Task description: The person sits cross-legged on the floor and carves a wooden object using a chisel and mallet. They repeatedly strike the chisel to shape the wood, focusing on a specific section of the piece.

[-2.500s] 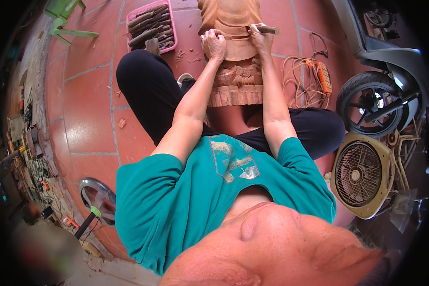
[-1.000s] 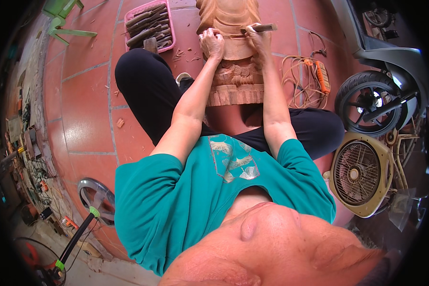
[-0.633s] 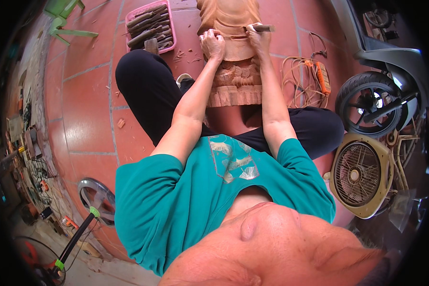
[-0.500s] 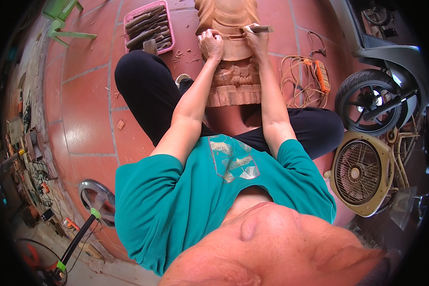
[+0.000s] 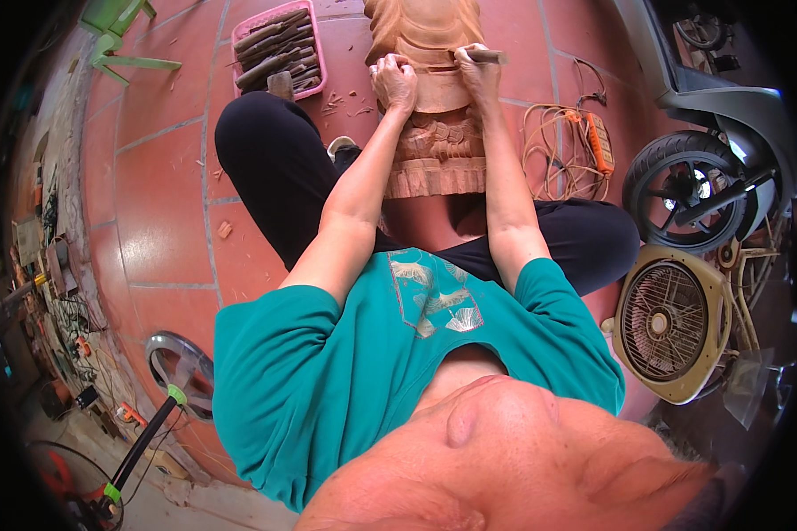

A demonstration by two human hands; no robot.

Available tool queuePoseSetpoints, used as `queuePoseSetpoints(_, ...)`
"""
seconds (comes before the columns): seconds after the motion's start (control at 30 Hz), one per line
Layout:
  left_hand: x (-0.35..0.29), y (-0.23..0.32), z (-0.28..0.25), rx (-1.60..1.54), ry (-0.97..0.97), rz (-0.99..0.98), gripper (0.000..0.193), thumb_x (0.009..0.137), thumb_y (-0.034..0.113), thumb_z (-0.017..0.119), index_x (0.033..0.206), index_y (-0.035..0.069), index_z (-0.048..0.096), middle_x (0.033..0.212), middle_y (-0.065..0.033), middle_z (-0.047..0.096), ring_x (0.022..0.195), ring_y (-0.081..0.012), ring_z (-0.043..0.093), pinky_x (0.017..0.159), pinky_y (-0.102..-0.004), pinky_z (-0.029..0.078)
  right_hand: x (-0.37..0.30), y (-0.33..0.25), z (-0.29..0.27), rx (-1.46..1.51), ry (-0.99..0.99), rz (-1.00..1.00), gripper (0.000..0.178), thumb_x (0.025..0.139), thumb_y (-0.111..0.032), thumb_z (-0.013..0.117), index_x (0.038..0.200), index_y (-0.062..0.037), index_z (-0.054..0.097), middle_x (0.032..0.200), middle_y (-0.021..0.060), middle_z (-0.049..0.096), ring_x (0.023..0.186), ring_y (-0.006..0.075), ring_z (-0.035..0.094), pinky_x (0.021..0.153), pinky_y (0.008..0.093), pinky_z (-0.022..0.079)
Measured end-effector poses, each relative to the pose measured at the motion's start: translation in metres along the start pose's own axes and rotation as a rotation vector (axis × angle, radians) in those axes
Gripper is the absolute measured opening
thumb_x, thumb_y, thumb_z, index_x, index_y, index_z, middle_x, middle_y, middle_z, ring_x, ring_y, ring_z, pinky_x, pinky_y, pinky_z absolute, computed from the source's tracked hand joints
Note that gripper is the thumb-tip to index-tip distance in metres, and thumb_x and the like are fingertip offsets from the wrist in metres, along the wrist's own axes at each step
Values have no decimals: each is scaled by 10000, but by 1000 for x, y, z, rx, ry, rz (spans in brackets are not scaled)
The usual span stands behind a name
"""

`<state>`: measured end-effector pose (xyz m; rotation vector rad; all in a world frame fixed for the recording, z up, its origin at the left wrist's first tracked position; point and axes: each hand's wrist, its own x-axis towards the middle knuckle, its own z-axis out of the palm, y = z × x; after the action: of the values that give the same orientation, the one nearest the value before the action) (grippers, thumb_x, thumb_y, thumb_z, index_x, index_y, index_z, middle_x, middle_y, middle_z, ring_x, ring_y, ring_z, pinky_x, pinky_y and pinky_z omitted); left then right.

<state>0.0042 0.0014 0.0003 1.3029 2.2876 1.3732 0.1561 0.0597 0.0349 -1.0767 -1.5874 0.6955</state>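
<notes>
A reddish-brown wooden carving (image 5: 438,152) stands between my bent legs, with draped folds at its far end and a rougher carved base close to me. My right hand (image 5: 481,81) is closed around a carving chisel (image 5: 489,56), whose wooden handle sticks out to the right. The chisel's blade is hidden by the hand. At the carving's left edge rests my left hand (image 5: 395,84), its fingers curled in; whatever they grip is out of sight.
A pink basket (image 5: 322,60) of several wooden-handled tools sits at the far left, near a mallet-like wooden block (image 5: 280,86). Wood chips (image 5: 334,103) dot the tiles. On the right are a coiled orange cord (image 5: 545,150), a power strip (image 5: 600,142), a motorbike wheel (image 5: 687,190) and a box fan (image 5: 669,320).
My right hand and the chisel have shifted very slightly; the handle's end appears turned a little. My left hand stays almost in place on the carving.
</notes>
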Motion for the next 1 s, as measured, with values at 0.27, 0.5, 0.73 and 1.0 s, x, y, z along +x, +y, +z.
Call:
queuePoseSetpoints(0.27, 1, -5, -1, 3, 23, 22, 91, 759, 99, 608, 835, 91, 659, 920, -130, 656, 935, -337, 586, 849, -449, 480, 0, -17, -15, 176, -194, 254, 95, 808, -135, 698, 830, -43, 687, 727, 39, 659, 679, 114, 599, 634, 269, 481)
queuePoseSetpoints(0.5, 1, -3, 2, 0, 13, 13, 93, 761, 111, 613, 837, 90, 662, 917, -130, 658, 928, -337, 590, 840, -447, 483, 2, 5, -5, 97, -58, 90, 92, 818, -126, 680, 817, -35, 686, 763, 48, 653, 715, 130, 610, 664, 285, 486)
queuePoseSetpoints(0.73, 1, -4, 2, 14, 23, 17, 99, 769, 130, 622, 849, 96, 670, 914, -124, 664, 917, -332, 599, 824, -441, 487, -3, -20, -11, -71, -222, 167, 106, 816, -141, 677, 814, -37, 693, 773, 81, 671, 711, 156, 630, 673, 314, 500)
queuePoseSetpoints(1.0, 0, -3, 2, 3, 8, 0, 103, 756, 96, 611, 846, 102, 660, 933, -124, 653, 950, -334, 585, 853, -452, 482, 5, -22, -7, -89, -116, -58, 140, 809, -157, 690, 797, -18, 682, 757, 98, 658, 700, 185, 625, 661, 333, 499)
